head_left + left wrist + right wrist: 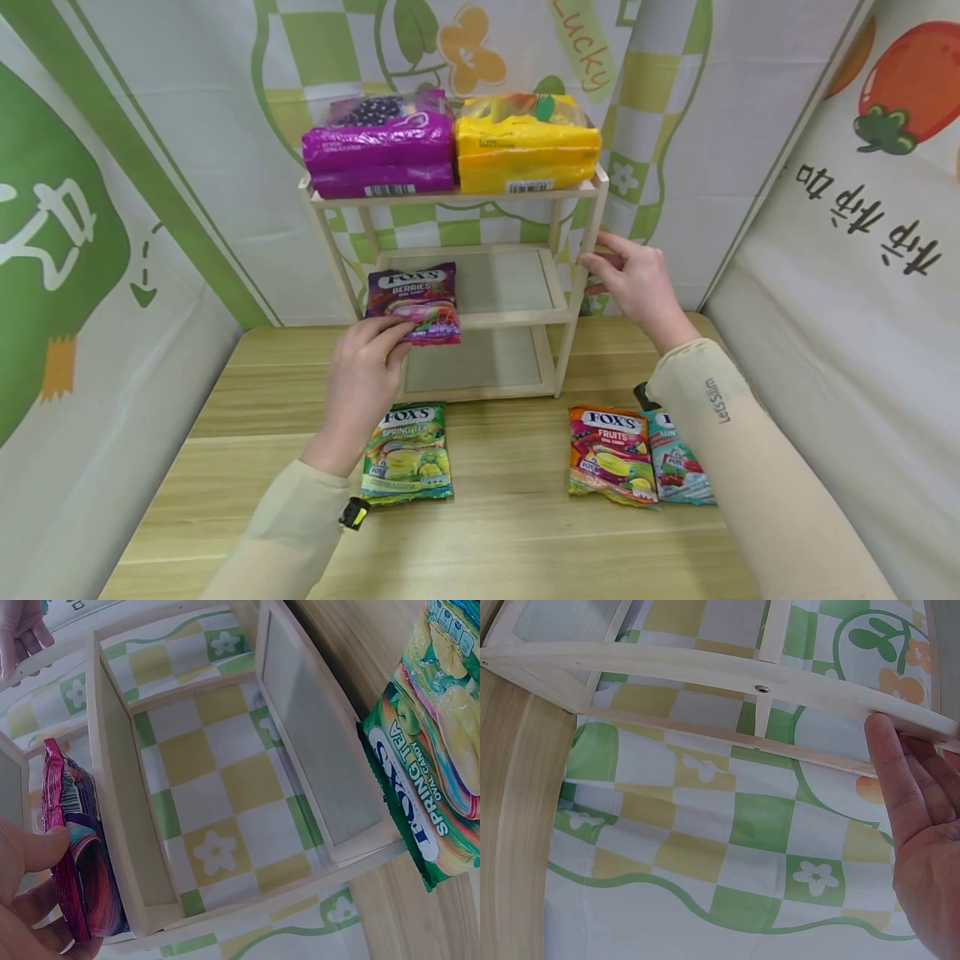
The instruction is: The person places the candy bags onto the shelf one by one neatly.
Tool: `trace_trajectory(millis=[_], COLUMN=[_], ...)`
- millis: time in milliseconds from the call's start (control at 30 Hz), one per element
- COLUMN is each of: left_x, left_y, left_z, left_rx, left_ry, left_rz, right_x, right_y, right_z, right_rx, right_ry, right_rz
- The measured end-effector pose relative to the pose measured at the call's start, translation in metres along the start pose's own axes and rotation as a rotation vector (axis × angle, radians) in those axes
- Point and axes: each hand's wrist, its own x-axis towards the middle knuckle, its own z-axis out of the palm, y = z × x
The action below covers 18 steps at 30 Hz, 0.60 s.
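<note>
My left hand [363,367] pinches the lower edge of a purple FOX'S Berries candy bag [412,292] at the left of the middle shelf [510,279]. In the left wrist view the thumb lies on one face of the candy bag [86,855], with fingers under it. My right hand [637,279] holds the right front post of the wooden shelf rack [592,225]. Seen from the right wrist, one fingertip rests on the post [817,686] and other fingers pass behind it. A green FOX'S Spring Tea bag [407,454] lies on the table below my left hand.
On the top shelf sit a purple package [378,150] and a yellow package [525,146]. A red FOX'S Fruits bag [611,454] and a teal bag [678,462], partly hidden by my right sleeve, lie on the wooden table [510,517]. Printed curtains enclose the back and sides.
</note>
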Motion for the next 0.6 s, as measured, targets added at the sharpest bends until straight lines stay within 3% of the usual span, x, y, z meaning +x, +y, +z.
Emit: trace_trajectory(millis=[600], left_x=[0.0052], left_y=[-0.0017], left_z=[0.0044], left_rx=[0.045], left_ry=[-0.033], left_rz=[-0.019], right_x=[0.0002], right_y=[0.0008], right_z=[0.0002], right_rx=[-0.005], right_ry=[0.000], right_rz=[-0.007])
